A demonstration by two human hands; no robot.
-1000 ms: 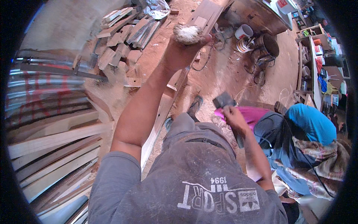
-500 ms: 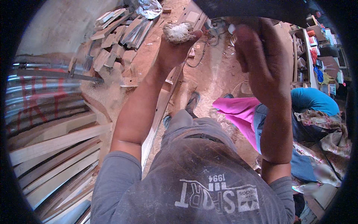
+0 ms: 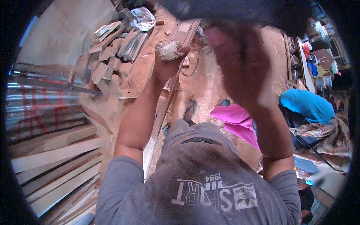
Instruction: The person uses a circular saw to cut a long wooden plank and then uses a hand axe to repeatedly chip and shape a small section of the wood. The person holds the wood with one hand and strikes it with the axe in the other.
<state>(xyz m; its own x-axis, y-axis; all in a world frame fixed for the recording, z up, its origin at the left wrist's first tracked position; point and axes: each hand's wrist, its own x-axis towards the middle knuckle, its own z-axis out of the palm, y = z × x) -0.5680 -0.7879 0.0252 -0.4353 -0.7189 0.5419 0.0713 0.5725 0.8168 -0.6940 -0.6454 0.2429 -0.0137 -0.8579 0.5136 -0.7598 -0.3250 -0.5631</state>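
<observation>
My left hand (image 3: pixel 166 66) grips a pale, frayed fibrous wad (image 3: pixel 168 48) over a long wooden plank (image 3: pixel 182 28); whether it touches the plank I cannot tell. My right hand (image 3: pixel 240 56) is raised close to the camera and badly blurred. It appears closed on a large dark object (image 3: pixel 232 9), which runs along the top of the view and is cut off by it. Its fingertips and the exact shape of that object are hidden.
Wood offcuts (image 3: pixel 108 48) and a white sack (image 3: pixel 141 18) lie upper left; long boards (image 3: pixel 56 153) by corrugated metal (image 3: pixel 37 97). Pink (image 3: pixel 228 112) and turquoise (image 3: pixel 305 105) fabrics, possibly clothing, sit at my right, before a cluttered shelf (image 3: pixel 311 60). Cables (image 3: pixel 195 69) lie on the floor.
My right hand has risen from beside the pink fabric to near the camera with the dark object. My left hand, still holding the wad, sits slightly lower and farther left in view.
</observation>
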